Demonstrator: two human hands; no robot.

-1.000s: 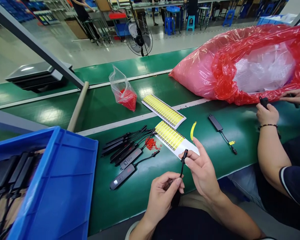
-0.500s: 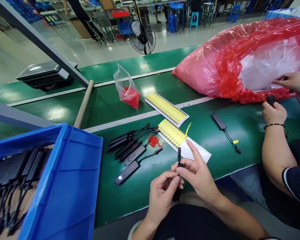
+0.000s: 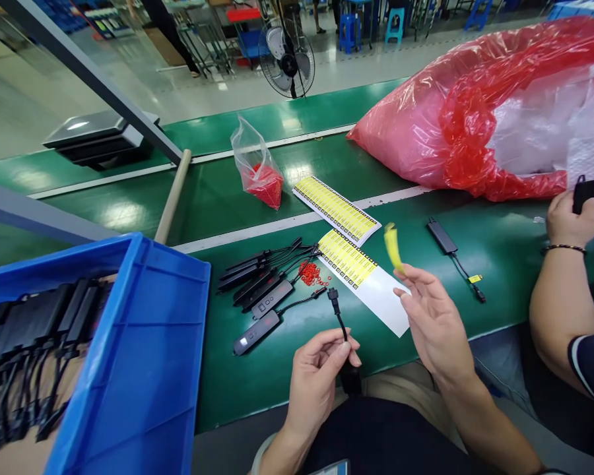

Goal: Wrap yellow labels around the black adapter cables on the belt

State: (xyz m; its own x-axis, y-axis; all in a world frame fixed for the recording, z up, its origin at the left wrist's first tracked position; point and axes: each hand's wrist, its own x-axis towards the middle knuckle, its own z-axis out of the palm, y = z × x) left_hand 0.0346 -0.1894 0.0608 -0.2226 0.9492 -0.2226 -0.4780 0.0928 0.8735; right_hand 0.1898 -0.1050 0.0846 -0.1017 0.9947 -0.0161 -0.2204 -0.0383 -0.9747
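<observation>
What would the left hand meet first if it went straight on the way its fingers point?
Probably the nearer label sheet, at its blank end; depth is unclear, so the left hand might pass above it, towards the right hand.

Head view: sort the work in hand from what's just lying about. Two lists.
Likely in the work:
- cable, held in the left hand
- yellow label, at the right hand
- lower label sheet, partly bare
- probably red rings

Seemingly just about:
- fan
- wooden stick
- teal stool
</observation>
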